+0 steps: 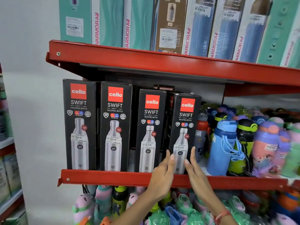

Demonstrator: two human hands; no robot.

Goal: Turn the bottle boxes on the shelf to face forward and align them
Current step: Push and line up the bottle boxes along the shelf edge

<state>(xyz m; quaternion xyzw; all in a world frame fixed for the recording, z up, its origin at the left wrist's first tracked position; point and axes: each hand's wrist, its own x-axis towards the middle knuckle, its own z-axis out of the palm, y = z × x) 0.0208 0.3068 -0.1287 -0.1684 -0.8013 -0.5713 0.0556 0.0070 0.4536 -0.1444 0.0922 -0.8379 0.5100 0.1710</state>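
Red steel runs across my view: the shelf (103, 177) carrying the stock, with a raised front lip that gives the boxes a line to sit against. Behind that lip stand four black bottle boxes, fronts all facing me. The first box (79, 124) and second box (115, 126) on the left are taller and look level with each other. The third box (151, 130) and the fourth box (184, 132) are shorter, and the fourth seems turned slightly, so I judge it the one needing squaring. Loose bottles (224, 146) crowd just beside it on the right, which leaves little room to shift it sideways.

My left hand (162, 177) and right hand (196, 172) bracket the lower part of that fourth box, one at each edge, so I can twist it true. Fingers (193, 153) on both hands are spread and straight, gripping nothing; whether they touch the cardboard I cannot tell.
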